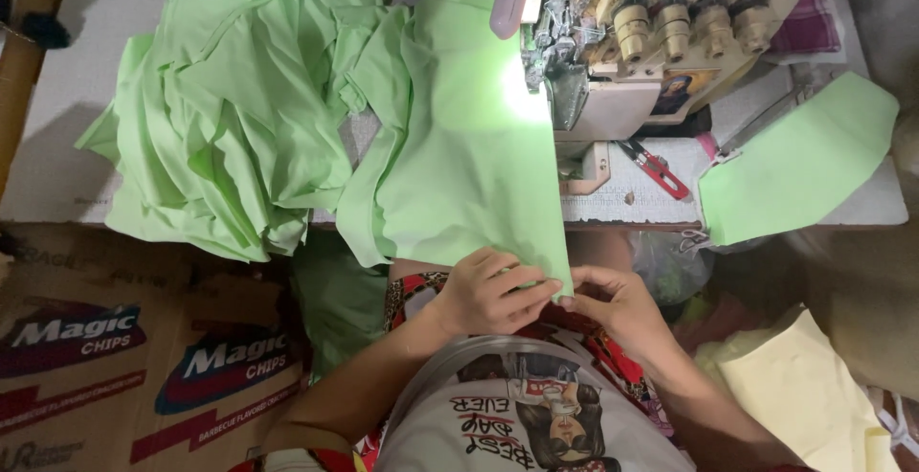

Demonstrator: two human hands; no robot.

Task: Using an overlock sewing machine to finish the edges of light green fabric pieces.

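White counter up top carries a sewing machine and heaped green cloth. Left hand and right hand each pinch the green fabric panel at its lower corner, off the counter's near edge, their grip pressed together on the cloth.

Illumination is uneven. The strongest light is given by a small lamp at the sewing machine; a blown-out white patch of glare is produced on the green cloth just beside the needle area. The table is moderately lit, with soft shadows cast in the folds of the cloth pile. The lower frame and corners are dim. Focus is acceptable at centre; slight softness is noted on the hands and toward the edges.
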